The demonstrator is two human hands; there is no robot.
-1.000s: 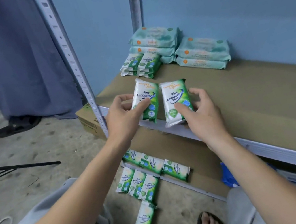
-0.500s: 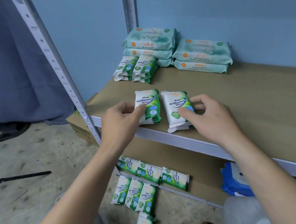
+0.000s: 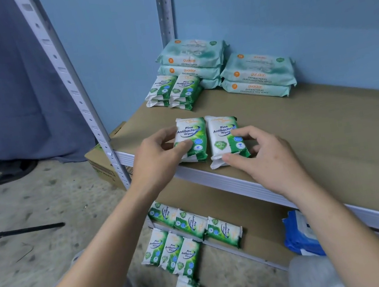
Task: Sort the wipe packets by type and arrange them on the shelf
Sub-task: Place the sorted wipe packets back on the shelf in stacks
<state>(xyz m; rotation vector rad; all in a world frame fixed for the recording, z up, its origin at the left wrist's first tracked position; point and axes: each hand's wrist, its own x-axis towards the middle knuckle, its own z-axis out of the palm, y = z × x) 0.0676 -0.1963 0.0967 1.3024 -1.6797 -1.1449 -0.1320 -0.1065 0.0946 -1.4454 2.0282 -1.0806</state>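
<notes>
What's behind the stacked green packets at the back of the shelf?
A stack of three teal packs. The green packets cover most of the bottom pack, and only its right end shows. Any gap between the two stacks is hidden.

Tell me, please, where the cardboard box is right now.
In the head view, the cardboard box sits on the floor at left, partly behind the front post, below the shelf's left end.
</notes>
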